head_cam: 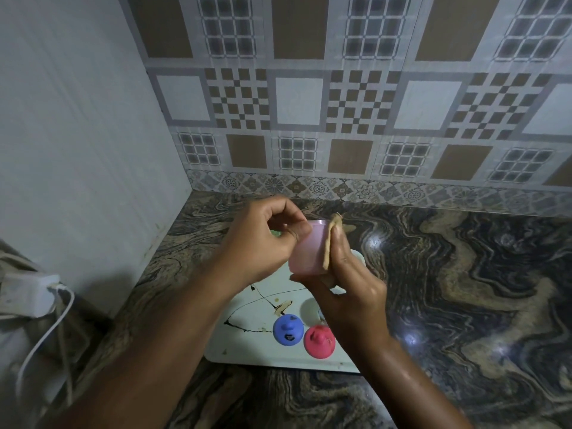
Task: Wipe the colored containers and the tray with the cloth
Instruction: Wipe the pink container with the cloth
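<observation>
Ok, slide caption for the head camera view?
Left hand holds pink container; right hand presses cloth against it above the tray.

A dark marbled counter (464, 289) carries a white tray (247, 345) lying flat; the counter's left edge runs just left of the tray.

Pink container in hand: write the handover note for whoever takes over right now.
Left hand grips the pink container near its rim, held above the tray. Right hand presses the cloth against its side.
Blue container and red container stand at the tray's near edge.
Done: pink one is mid-wipe; whether the others were wiped cannot be told.
Left: finish pink, the others, then the tray, which shows dark streaks and a brown smear.
</observation>
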The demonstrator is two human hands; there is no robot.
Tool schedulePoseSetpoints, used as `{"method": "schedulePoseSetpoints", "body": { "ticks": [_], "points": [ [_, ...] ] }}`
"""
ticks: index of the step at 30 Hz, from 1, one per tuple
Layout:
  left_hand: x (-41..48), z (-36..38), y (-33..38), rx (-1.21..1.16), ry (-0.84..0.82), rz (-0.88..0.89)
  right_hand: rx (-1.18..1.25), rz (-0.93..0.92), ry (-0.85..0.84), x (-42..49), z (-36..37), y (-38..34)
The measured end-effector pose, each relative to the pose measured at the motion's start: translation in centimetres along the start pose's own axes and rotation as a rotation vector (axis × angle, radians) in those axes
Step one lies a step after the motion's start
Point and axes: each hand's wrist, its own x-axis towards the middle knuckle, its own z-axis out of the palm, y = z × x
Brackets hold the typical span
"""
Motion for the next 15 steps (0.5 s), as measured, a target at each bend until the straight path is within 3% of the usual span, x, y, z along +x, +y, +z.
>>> {"method": "schedulePoseSetpoints", "body": {
  "ticks": [4,7,9,12,15],
  "points": [
    [-0.3,-0.1,-0.3,-0.360,-0.023,-0.176,0.367,0.305,0.057,0.2,-0.6,-0.8],
    [-0.2,-0.4,-0.3,-0.475,-0.046,-0.278,0.421,0.297,0.075,0.3,-0.3,-0.8],
    [-0.1,-0.5,-0.3,-0.420,-0.025,-0.261,0.208,0.168,0.056,0.2,0.0,-0.8],
    [0.0,-0.5,-0.4,-0.124,0.017,-0.112,-0.004,-0.046,0.041,0.4,0.3,-0.5],
    [-0.3,-0.4,0.4,0.007,0.052,-0.030,0.084,0.043,0.025,0.5,0.3,-0.5]
  ]
}}
